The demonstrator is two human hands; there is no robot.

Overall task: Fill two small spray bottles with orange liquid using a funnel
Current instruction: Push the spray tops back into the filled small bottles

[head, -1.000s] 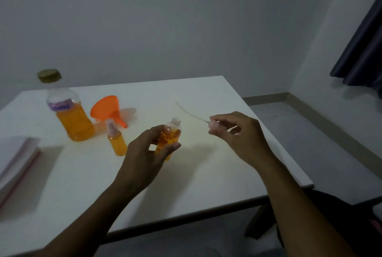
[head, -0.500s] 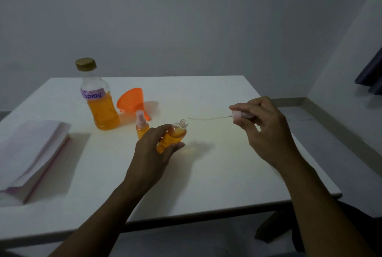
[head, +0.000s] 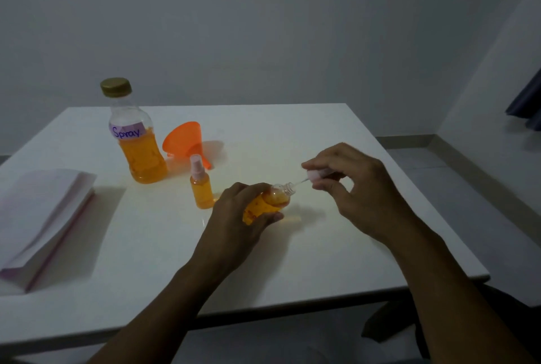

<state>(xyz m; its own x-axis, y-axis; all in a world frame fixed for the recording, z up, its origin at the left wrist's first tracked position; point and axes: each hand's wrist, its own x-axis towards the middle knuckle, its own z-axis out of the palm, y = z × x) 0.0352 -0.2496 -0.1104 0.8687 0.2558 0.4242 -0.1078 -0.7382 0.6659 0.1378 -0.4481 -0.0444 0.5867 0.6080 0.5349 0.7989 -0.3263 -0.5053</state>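
My left hand (head: 234,217) grips a small open spray bottle (head: 268,202) full of orange liquid, tilted with its neck toward the right. My right hand (head: 348,185) pinches a pale spray cap (head: 317,174) whose thin tube reaches into the bottle's neck. A second small spray bottle (head: 202,185), capped and filled orange, stands upright just left of my left hand. Behind it an orange funnel (head: 184,141) lies on its side. A large bottle (head: 134,135) labelled "Spray", with a gold cap, stands about half full of orange liquid at the back left.
Everything sits on a white table (head: 292,261). A stack of white paper or a book (head: 41,217) lies at the table's left edge. The table's right edge drops to a grey floor, and a dark curtain (head: 527,106) hangs at far right.
My right hand has brought the spray cap left toward the bottle, and its tube tip has entered the neck. My left hand has tilted the bottle further toward the right.
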